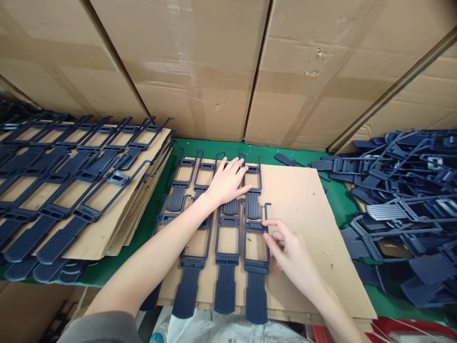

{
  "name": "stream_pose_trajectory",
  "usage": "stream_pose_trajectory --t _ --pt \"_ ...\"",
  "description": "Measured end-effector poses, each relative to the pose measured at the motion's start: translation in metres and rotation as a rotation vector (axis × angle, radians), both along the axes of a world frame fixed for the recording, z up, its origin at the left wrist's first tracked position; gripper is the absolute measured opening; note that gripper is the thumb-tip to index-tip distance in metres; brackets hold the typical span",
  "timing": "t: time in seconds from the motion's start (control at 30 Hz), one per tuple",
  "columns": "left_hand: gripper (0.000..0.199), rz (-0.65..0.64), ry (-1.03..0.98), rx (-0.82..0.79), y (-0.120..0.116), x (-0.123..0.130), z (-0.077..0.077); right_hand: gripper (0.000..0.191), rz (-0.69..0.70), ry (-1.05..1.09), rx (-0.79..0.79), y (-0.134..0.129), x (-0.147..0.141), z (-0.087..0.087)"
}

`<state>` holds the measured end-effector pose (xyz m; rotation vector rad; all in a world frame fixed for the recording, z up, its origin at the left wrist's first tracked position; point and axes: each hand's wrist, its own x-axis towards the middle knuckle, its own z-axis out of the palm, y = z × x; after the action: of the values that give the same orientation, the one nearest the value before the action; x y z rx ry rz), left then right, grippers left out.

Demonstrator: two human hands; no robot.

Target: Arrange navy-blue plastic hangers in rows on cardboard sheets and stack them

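Note:
Dark blue plastic frames with ribbed paddles lie in two rows on a cardboard sheet (296, 200). My left hand (230, 182) rests, fingers spread, over the upper row, covering part of a frame there. At the right end of the lower row, my right hand (285, 243) has its thumb and forefinger at the right side bar of a blue frame (256, 264); the other fingers are curled. The neighbouring lower frame (227, 259) lies to its left, its paddle towards me.
Stacked cardboard layers (124, 214) bearing rows of blue frames stand on the left. A jumbled heap of blue parts (403, 190) covers the right side of the green table (228, 145). Large cardboard boxes (185, 62) line the back. A loose piece (285, 159) lies behind the sheet.

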<state>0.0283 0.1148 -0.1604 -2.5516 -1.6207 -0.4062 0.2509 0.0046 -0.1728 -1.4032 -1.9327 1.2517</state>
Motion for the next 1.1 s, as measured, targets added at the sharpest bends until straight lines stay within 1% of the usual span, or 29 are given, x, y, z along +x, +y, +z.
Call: stream_pose_trajectory --t 0.13,0.2,0.3,0.37,0.43,0.53,0.67,0.77,0.87,0.93,0.97,1.0,1.03,1.1 --pt "0.051 -0.005 0.012 0.069 -0.004 0.005 0.010 0.025 0.004 -0.044 0.102 0.000 0.000 0.005" --pt "0.052 -0.019 0.011 0.085 -0.007 0.009 0.016 0.026 -0.003 -0.048 0.110 -0.001 0.004 0.008" --pt "0.057 -0.123 0.024 0.033 -0.015 0.016 0.019 0.027 -0.044 -0.032 0.083 -0.001 0.015 0.013" --pt "0.065 -0.212 0.035 -0.034 -0.019 0.020 0.015 0.029 -0.088 -0.016 0.070 0.001 0.024 0.016" --pt "0.072 -0.261 0.038 -0.088 -0.021 0.021 0.007 0.032 -0.128 0.003 0.072 0.005 0.035 0.018" --pt "0.072 -0.267 0.048 -0.124 -0.021 0.022 -0.004 0.037 -0.153 -0.010 0.099 0.014 0.053 0.022" --pt "0.071 -0.256 0.052 -0.126 -0.020 0.021 -0.009 0.033 -0.132 -0.114 0.236 0.035 0.073 0.035" --pt "0.070 -0.253 0.059 -0.126 -0.020 0.021 -0.009 0.027 -0.106 -0.185 0.358 0.069 0.079 0.044" --pt "0.069 -0.252 0.068 -0.125 -0.020 0.020 -0.008 0.025 -0.077 -0.240 0.447 0.123 0.074 0.042" --pt "0.068 -0.251 0.076 -0.130 -0.020 0.019 -0.008 0.025 -0.065 -0.351 0.511 0.165 0.066 0.033" --pt "0.068 -0.250 0.082 -0.136 -0.020 0.019 -0.007 0.028 -0.086 -0.463 0.525 0.185 0.061 0.027" --pt "0.067 -0.248 0.088 -0.141 -0.020 0.019 -0.006 0.032 -0.137 -0.572 0.507 0.203 0.055 0.020" --pt "0.067 -0.246 0.094 -0.146 -0.020 0.019 -0.006 0.035 -0.184 -0.659 0.477 0.218 0.050 0.013" --pt "0.066 -0.239 0.101 -0.153 -0.021 0.019 -0.004 0.038 -0.240 -0.697 0.449 0.239 0.039 0.001"
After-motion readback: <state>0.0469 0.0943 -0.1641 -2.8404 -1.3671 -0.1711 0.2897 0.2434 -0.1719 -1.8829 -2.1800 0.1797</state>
